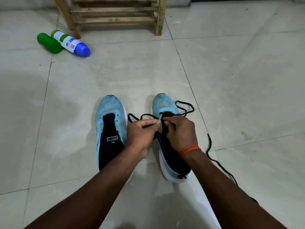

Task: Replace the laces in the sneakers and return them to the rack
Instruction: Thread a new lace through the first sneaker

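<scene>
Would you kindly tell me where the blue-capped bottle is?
The blue-capped bottle lies on the floor, upper left in the head view, beside the green bottle, near the wooden rack.

- Two sneakers side by side on floor: left sneaker, right sneaker.
- Rack beyond them.
- Two bottles lying left of rack.

Two light-blue sneakers stand side by side on the tiled floor: the left sneaker has no lace. Over the right sneaker, the left hand and right hand pinch a black lace. A wooden rack stands beyond, with two bottles beside it.
</scene>
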